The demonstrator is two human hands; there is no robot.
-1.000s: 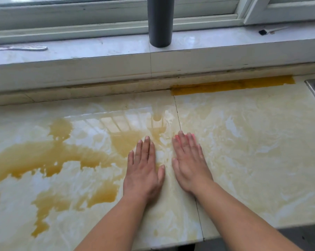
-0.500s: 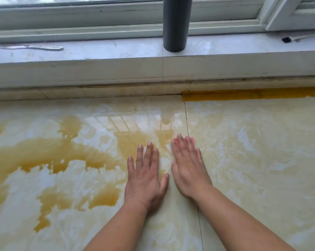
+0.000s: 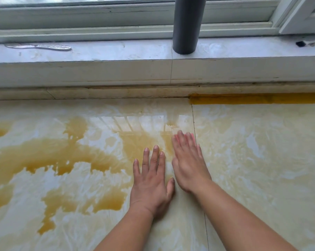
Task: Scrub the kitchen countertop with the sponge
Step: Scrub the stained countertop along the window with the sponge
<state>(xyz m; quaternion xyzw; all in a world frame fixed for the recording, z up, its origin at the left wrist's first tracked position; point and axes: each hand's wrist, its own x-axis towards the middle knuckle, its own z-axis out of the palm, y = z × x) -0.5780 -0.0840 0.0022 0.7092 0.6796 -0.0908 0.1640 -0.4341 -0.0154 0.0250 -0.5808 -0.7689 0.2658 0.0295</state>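
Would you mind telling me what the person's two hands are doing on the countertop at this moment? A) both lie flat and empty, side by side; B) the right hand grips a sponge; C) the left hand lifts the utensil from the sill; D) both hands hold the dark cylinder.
A: the left hand and right hand lie palm-down on the countertop, holding nothing; no sponge is in view.

two bare hands, the left hand (image 3: 150, 182) and the right hand (image 3: 189, 163), both flat with fingers spread, on one bench (image 3: 261, 160). one seam line (image 3: 198, 169) divides the bench top into two slabs. one dark grey pipe (image 3: 186, 24) stands on one window sill (image 3: 116, 51). one pale flat utensil (image 3: 42, 46) lies at the sill's left; one small dark-tipped brush (image 3: 304, 43) at its right. one orange strip (image 3: 256, 98) runs along the back edge.
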